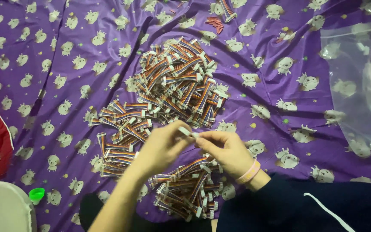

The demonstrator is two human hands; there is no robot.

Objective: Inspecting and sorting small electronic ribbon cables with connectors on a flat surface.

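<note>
Two hands, meeting in the middle over a purple cloth (65, 25) with little pale animals on it. Left hand (162, 146) and right hand (224, 148) each pinching one end of a small white plug piece (188, 132), fingertips tight on it. One pink band (249, 172) on the right wrist.

Three heaps of short rainbow wires with white ends, too many to count: big pile (179, 81) above the hands, flat pile (121, 137) to the left, near pile (187, 189) partly hidden under the hands. One more wire bundle (227, 9) at the top edge, beside small red bits (214, 23).

One clear bag (353, 64) at right. One green cap (36, 194) at lower left.
</note>
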